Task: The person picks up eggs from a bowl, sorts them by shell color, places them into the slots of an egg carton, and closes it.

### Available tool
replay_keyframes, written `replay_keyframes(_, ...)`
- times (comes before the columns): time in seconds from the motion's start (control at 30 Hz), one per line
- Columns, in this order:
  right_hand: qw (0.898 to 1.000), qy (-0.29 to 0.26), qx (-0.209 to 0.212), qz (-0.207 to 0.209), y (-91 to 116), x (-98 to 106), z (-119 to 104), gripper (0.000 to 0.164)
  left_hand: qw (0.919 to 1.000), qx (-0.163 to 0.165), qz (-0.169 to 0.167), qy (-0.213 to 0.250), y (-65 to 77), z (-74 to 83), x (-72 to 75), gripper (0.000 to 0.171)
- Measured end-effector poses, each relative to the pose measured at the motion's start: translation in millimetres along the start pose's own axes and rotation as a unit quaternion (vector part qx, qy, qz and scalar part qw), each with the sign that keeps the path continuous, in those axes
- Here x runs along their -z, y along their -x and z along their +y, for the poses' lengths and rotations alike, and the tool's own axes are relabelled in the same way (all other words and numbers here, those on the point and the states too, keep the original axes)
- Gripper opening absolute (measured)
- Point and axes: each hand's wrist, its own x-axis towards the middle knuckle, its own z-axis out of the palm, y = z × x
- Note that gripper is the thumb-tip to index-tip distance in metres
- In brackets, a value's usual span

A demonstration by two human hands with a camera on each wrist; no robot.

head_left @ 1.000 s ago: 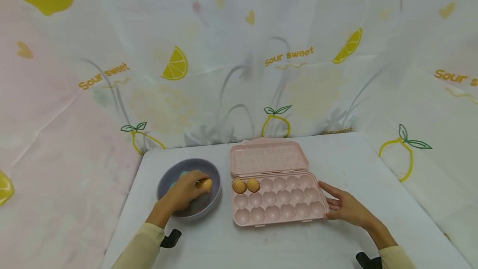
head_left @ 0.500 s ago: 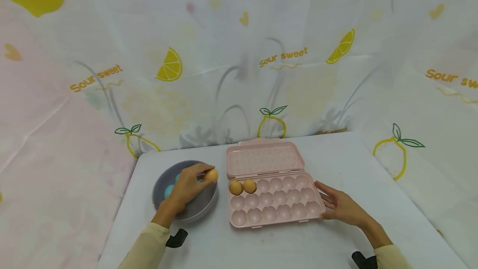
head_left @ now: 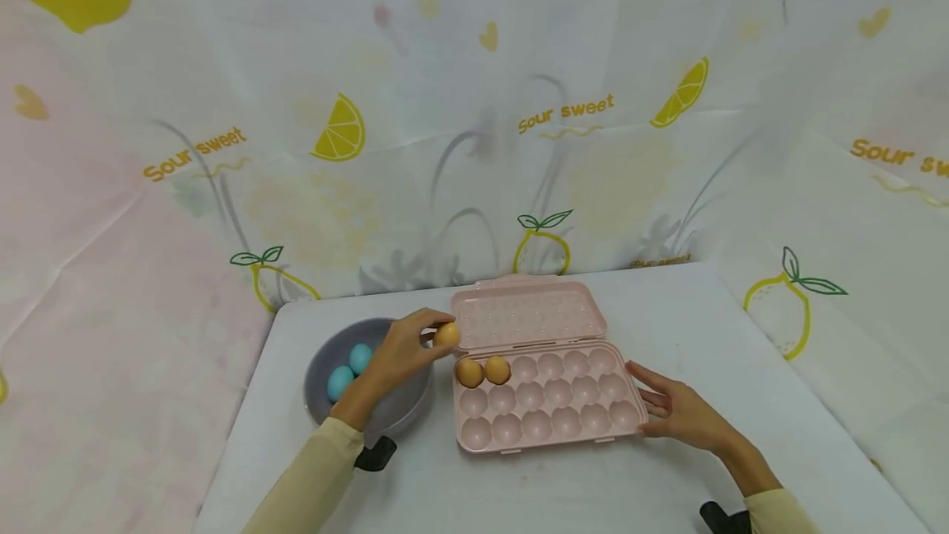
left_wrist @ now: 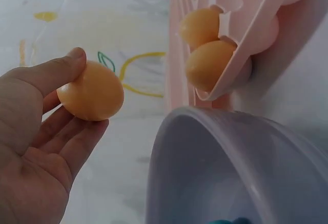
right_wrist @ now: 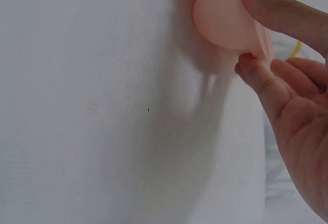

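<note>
In the head view my left hand [head_left: 404, 353] is between the bowl and the egg box, pinching an orange-brown egg [left_wrist: 95, 92] between thumb and fingers. The egg is up off the table, beside the box's left hinge corner. The pink egg box [head_left: 552, 394] lies with its lid folded back. Two similar eggs, a left one [head_left: 469, 373] and a right one [head_left: 497, 370], fill the left cups of its back row. At the box's right end, my right hand [head_left: 685, 414] holds the edge with thumb and fingertips.
A grey bowl [head_left: 317, 402] stands left of the box, partly under my left forearm. Blue eggs [head_left: 341, 383] lie in it; my arm hides part of its inside. The lid [head_left: 528, 313] reaches toward the lemon-printed backdrop [head_left: 415, 213] behind the white table [head_left: 563, 493].
My left hand has lifted the egg out of the bowl and carried it right, toward the egg box. The blue eggs have come into sight. My right hand stays at the box's end.
</note>
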Motion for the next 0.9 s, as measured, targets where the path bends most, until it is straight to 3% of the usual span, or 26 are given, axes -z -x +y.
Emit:
replay_keyframes(0.23,1.0,-0.017,0.015,-0.012,-1,-1,2,0.096,0.9996,-0.021,-0.02,0.006,-17.5,2.1,-18.4,0.043)
replay_keyframes(0.4,1.0,-0.008,0.013,-0.008,-2,-1,-1,0.096,0.9977,-0.034,-0.053,0.024,-29.6,6.4,-36.0,0.043)
replay_keyframes(0.67,1.0,0.002,-0.001,-0.001,0,-2,-4,0.097,0.9909,-0.086,-0.102,0.014,-48.7,6.2,-71.7,0.041)
replay_keyframes(0.9,1.0,0.003,-0.003,0.003,0,-2,-3,0.096,0.989,-0.072,-0.127,-0.027,-54.9,-2.7,-94.0,0.047)
